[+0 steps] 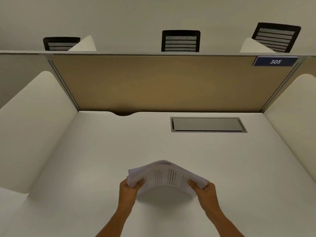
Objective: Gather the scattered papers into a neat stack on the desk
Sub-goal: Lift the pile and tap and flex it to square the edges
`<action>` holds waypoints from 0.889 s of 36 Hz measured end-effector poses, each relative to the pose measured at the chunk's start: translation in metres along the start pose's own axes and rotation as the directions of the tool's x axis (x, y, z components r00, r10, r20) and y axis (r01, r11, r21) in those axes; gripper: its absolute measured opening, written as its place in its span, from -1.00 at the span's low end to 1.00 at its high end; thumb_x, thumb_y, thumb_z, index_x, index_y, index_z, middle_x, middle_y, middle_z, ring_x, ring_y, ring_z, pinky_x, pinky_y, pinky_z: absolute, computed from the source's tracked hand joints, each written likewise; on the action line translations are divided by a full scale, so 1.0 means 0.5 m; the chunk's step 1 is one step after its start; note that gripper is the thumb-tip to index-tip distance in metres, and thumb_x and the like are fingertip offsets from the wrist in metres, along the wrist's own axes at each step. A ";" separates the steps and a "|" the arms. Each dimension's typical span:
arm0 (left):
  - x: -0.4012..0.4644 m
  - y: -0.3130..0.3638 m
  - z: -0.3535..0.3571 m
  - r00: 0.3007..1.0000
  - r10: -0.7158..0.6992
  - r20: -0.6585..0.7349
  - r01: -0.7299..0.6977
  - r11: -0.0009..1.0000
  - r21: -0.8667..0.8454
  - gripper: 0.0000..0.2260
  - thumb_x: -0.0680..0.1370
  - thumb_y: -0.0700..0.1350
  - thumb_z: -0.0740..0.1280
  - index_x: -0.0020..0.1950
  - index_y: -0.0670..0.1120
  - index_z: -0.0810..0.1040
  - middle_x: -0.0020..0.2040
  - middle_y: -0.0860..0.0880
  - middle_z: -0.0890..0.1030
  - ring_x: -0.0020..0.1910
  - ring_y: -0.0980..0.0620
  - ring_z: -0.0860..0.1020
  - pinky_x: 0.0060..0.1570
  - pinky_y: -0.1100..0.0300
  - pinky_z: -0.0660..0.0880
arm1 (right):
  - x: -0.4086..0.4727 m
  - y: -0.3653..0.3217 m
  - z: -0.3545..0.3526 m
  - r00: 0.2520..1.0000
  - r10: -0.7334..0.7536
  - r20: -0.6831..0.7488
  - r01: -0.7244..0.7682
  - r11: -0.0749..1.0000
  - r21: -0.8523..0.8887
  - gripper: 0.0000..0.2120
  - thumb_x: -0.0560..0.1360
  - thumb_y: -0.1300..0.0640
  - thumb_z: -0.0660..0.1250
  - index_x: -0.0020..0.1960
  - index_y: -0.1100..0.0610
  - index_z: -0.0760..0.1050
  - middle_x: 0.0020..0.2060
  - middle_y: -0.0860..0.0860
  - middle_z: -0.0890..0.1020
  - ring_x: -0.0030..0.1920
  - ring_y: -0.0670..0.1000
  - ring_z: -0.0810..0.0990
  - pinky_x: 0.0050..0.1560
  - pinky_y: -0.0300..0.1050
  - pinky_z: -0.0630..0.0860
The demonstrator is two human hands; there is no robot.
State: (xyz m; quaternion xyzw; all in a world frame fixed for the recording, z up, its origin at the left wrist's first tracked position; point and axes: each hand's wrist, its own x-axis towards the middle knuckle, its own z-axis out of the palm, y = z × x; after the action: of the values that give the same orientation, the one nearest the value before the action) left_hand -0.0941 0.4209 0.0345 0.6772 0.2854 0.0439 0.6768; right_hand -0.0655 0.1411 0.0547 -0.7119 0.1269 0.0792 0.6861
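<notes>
1. Left hand (130, 186) and right hand (204, 189) each pinch an end of the bowed white printed paper stack (168, 177) — sheets gathered.
2. Stack held above the plain white table (102, 151) — probably for squaring edges before set-down.

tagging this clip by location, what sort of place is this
Probably a study carrel or cubicle desk in a library or shared office. A tan divider panel backs the white desk, a blue number plate reads 305, and mesh office chairs stand beyond the partition.
</notes>
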 end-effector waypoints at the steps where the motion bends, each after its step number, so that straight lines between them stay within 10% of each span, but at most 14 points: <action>1: -0.003 -0.005 0.002 1.000 -0.009 -0.002 0.009 1.000 -0.003 -0.79 0.39 -0.20 0.57 -0.15 0.10 0.68 -0.20 0.11 0.75 -0.23 0.13 0.69 -0.32 0.31 0.58 | 0.000 0.009 0.001 1.000 0.021 -0.007 -0.021 1.000 0.005 -0.85 0.48 0.20 0.50 -0.06 -0.05 0.73 -0.17 -0.06 0.78 -0.14 -0.09 0.75 -0.26 -0.33 0.61; 9: 0.013 0.006 0.004 0.999 0.036 0.038 -0.036 0.999 0.003 -0.52 0.40 -0.20 0.57 0.19 0.20 0.55 0.02 0.24 0.69 0.01 0.24 0.64 -0.09 0.32 0.57 | 0.020 0.015 0.012 0.997 0.070 -0.010 -0.070 0.998 -0.001 -0.84 0.49 0.16 0.49 -0.08 -0.12 0.73 -0.16 -0.11 0.77 -0.15 -0.16 0.73 -0.28 -0.36 0.61; 14: 0.025 0.005 0.000 1.000 0.029 0.010 -0.029 0.999 0.013 -0.72 0.35 -0.25 0.59 -0.12 0.11 0.68 -0.17 0.14 0.75 -0.16 0.15 0.71 -0.33 0.38 0.59 | 0.033 0.014 0.007 0.996 0.075 -0.042 -0.074 0.997 0.016 -0.89 0.46 0.16 0.52 -0.06 -0.03 0.71 -0.21 -0.07 0.78 -0.22 -0.10 0.74 -0.35 -0.34 0.60; 32: 0.043 -0.004 0.005 0.998 0.040 0.046 -0.044 0.996 0.080 -0.71 0.36 -0.28 0.58 -0.06 0.05 0.66 -0.19 0.09 0.75 -0.16 0.15 0.71 -0.28 0.39 0.60 | 0.074 0.021 0.000 0.995 0.103 -0.003 -0.103 0.995 0.019 -0.85 0.45 0.16 0.53 -0.05 -0.06 0.69 -0.17 -0.10 0.78 -0.18 -0.14 0.74 -0.30 -0.34 0.62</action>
State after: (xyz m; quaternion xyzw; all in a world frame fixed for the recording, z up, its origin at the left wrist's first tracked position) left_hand -0.0758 0.4283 0.0255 0.7107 0.2576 0.0315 0.6539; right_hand -0.0334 0.1382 0.0340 -0.6980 0.1655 0.1119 0.6877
